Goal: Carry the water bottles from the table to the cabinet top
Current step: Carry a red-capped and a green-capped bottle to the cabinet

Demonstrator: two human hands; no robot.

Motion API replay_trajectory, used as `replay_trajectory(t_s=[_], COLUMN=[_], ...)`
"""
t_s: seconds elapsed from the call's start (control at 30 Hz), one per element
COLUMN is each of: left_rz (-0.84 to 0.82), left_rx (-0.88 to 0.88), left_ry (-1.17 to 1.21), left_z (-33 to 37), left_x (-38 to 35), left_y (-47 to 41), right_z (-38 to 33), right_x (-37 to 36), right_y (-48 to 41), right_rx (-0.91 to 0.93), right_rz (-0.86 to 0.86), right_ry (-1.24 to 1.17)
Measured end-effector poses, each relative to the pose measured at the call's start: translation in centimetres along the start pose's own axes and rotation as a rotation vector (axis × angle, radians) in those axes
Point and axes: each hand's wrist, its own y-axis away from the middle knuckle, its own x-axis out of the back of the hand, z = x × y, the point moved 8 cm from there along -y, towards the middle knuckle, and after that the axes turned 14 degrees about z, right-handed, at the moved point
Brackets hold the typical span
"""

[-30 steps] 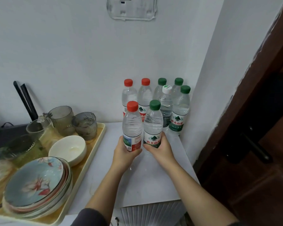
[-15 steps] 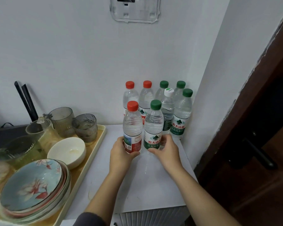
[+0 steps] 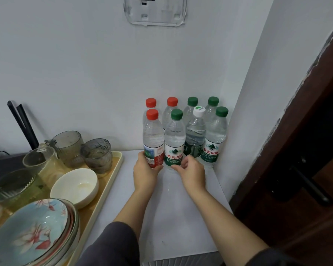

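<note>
Head view: left hand (image 3: 145, 174), right hand (image 3: 193, 172) grip upright bottles (image 3: 153, 135).

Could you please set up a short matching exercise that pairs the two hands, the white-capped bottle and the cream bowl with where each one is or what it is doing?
Column A
1. left hand
2. right hand
3. white-capped bottle
4. cream bowl

Column B
a. sits on the tray
b. grips the green-capped front bottle
c. grips the red-capped front bottle
d. wears a dark label

Pairs: 1-c, 2-b, 3-d, 4-a
</note>
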Motion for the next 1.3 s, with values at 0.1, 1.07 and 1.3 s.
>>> replay_trajectory(t_s=[0.1, 1.07, 1.3], left_rz=[-0.002, -0.144, -0.092], left_rx=[0.003, 0.047, 0.059], left_ry=[-0.003, 0.301, 0.274], left_z=[0.0, -0.6, -0.2], left_x=[-0.3, -3.0, -2.9], left_y=[-0.7, -2.0, -1.8], right_z=[-0.5, 1.7, 2.1], right_x=[-0.6, 3.2, 3.3], right_y=[-0.4, -1.5, -1.8], right_rx=[0.015, 0.02, 0.028], right_rz=[0.006, 0.341, 0.322], right_ry=[0.035, 0.143, 0.152])
